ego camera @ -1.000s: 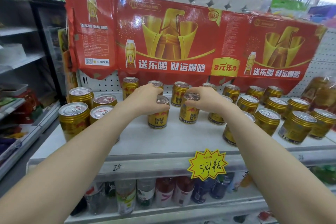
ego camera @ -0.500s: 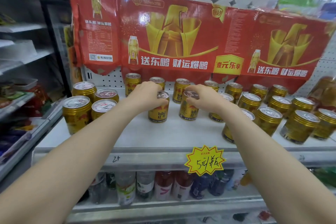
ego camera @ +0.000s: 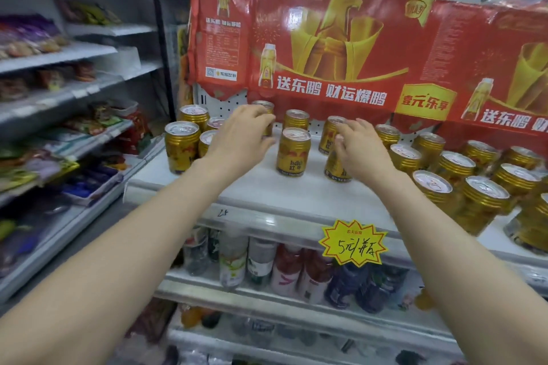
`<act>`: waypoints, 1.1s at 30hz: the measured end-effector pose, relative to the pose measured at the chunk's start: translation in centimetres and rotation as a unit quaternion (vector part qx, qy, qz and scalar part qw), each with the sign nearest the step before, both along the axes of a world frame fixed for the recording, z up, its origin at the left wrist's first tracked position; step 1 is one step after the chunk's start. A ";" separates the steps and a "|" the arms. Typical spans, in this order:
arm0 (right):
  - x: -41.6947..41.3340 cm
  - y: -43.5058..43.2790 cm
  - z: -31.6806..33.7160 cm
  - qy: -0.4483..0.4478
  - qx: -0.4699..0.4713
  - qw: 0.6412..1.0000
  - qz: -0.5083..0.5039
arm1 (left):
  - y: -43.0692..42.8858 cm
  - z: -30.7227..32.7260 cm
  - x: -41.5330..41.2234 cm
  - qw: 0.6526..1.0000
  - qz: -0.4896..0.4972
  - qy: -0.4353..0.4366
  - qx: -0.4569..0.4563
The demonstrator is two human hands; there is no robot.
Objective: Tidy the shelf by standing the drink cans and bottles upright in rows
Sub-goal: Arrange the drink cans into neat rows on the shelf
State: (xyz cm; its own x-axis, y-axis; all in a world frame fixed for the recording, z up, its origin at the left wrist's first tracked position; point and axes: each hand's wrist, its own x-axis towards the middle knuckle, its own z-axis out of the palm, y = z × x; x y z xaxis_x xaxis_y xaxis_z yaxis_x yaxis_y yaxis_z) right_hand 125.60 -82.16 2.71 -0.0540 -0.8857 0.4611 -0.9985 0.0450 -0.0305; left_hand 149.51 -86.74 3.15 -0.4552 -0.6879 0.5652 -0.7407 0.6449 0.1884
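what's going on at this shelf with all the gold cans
A person is tidying gold drink cans on a white shelf in a shop. The left hand reaches to a back-row can; whether it has a grip on it is unclear. The right hand, fingers spread, is over a front can. Between the hands a free can stands upright. More cans are bunched on the left and right.

a gold can (ego camera: 293,154) stands upright between my hands. my left hand (ego camera: 240,142) hangs loose; my right hand (ego camera: 361,151) covers a second can (ego camera: 333,169).
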 end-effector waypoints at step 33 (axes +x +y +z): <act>8.0 5.2 1.4 -0.145 0.091 0.984 -0.040 | -1.8 0.4 11.6 0.970 0.112 0.040 0.211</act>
State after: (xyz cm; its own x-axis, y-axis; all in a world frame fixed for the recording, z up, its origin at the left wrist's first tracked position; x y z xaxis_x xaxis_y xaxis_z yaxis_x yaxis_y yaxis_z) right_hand 133.60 -76.92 4.14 -0.2335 -0.9398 0.2494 -0.9418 0.1549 -0.2983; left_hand 161.10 -88.49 3.52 -0.2337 -0.9424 0.2395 -0.8258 0.3224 0.4627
